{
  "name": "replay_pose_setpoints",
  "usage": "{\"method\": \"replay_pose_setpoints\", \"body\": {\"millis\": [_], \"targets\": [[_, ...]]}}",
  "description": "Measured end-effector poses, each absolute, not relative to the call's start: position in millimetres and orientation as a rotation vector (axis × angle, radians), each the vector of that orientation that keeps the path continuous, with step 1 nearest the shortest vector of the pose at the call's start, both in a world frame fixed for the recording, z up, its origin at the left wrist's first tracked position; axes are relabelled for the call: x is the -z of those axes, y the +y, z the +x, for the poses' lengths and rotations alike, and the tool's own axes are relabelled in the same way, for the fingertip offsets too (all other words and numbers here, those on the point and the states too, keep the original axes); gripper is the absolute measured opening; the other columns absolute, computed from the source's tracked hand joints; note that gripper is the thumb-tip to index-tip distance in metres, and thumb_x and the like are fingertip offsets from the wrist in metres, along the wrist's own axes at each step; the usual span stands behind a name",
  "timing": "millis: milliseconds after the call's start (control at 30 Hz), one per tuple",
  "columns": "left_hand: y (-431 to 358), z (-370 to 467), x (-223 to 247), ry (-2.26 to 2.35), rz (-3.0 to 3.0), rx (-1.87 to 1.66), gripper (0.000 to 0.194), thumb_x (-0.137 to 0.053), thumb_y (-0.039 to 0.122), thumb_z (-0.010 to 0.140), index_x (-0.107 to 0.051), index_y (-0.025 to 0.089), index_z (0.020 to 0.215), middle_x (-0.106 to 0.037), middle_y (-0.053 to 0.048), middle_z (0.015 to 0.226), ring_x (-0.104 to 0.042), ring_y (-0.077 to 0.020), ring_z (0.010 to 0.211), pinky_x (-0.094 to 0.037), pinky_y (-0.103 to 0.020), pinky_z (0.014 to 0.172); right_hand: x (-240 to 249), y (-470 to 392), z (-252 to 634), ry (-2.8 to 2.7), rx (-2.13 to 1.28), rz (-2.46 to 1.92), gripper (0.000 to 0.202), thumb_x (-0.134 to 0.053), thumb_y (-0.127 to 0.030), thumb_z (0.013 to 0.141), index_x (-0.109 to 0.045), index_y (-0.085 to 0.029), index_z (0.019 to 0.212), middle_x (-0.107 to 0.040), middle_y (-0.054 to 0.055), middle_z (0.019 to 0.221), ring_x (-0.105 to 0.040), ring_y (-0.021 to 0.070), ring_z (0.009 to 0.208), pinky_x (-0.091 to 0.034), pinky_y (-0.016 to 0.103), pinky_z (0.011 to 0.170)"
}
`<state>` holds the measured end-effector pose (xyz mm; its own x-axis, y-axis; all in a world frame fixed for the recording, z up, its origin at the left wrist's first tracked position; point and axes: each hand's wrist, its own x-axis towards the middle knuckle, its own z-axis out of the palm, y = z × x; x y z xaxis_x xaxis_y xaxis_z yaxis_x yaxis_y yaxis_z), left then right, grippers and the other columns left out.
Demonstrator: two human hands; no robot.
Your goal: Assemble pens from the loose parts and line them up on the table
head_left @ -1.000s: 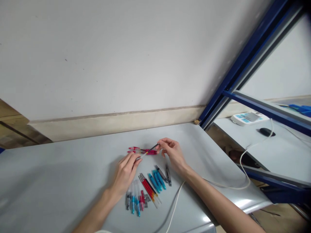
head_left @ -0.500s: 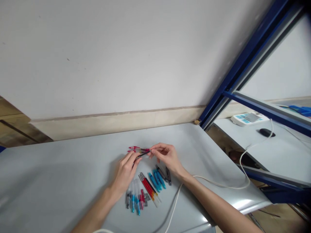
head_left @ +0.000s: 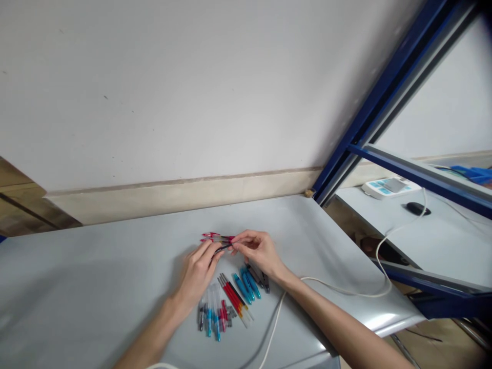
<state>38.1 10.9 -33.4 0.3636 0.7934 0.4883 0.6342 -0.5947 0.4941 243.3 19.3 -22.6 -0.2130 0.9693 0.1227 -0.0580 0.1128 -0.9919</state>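
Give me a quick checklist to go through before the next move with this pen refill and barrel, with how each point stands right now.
1. Left hand grips a clear pen barrel: ok, fingertips closed on it.
2. Right hand pinches the thin black refill: ok.
3. Refill lined up with the barrel mouth: cannot tell, too small and partly hidden by fingers.
4. Finished red pens lie just behind the hands, out of the way: ok.
5. Spare parts within reach, blue pen pieces and red refills near the wrists: ok.
6. White cable lies beside the right forearm, close to the parts: not ok, could snag.
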Motion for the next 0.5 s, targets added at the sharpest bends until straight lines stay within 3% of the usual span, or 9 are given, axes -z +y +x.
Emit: {"method": "replay_pose_setpoints", "body": {"millis": [300,500], "targets": [[12.4,35.5,32.8,1.293,2.546,-0.993,0.019,-0.047,0.029,0.104,-0.063,0.021,0.109,-0.067,-0.004,0.097,-0.065,-0.0181,0.085,-0.050,-0.029,0.075,20.4,17.1,244.6,-1.463,-1.242,-1.023,0.022,-0.070,-0.037,0.089,-0.073,-0.016,0.092,-0.076,0.006,0.082,-0.070,0.0169,0.072,-0.051,0.024,0.062],[12.0,34.2,31.7,1.261,2.612,-0.990,0.016,-0.047,0.026,0.103,-0.062,0.020,0.107,-0.065,-0.004,0.092,-0.064,-0.0182,0.082,-0.048,-0.029,0.072,17.8,15.1,245.6,-1.574,-1.154,-1.070,0.022,-0.068,-0.037,0.091,-0.072,-0.016,0.087,-0.072,0.003,0.075,-0.062,0.0135,0.063,-0.046,0.023,0.060]]}}
